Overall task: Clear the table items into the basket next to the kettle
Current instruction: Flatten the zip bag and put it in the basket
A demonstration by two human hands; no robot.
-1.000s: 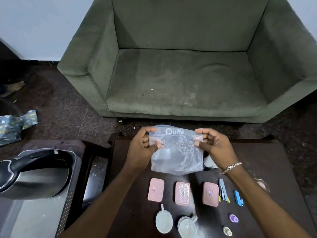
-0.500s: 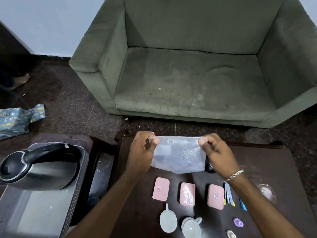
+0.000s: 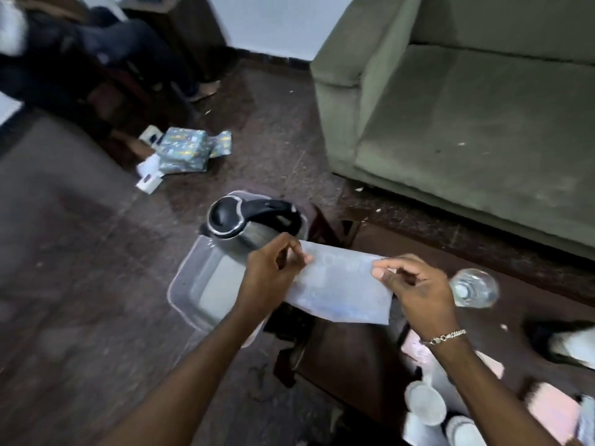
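Note:
A translucent plastic pouch [image 3: 341, 284] is stretched flat between both hands, over the gap between the dark table [image 3: 360, 375] and the basket. My left hand [image 3: 270, 275] pinches its left end and my right hand [image 3: 415, 284] pinches its right end. The clear plastic basket [image 3: 193, 284] lies just left of the pouch, with a steel kettle [image 3: 244, 223] with a black lid standing in its far end. Pink cases [image 3: 553, 410] and small round white lids [image 3: 425, 403] lie blurred on the table at the lower right.
A clear water bottle [image 3: 473, 288] stands on the table right of my right hand. A green sofa [image 3: 467, 101] fills the upper right. Wrapped blue packets [image 3: 183, 152] lie on the dark floor, and a seated person's legs [image 3: 106, 56] show at the top left.
The view has swung left and both hands have carried the pouch leftward from above the table to the basket's edge. The pouch now lies flatter between the hands.

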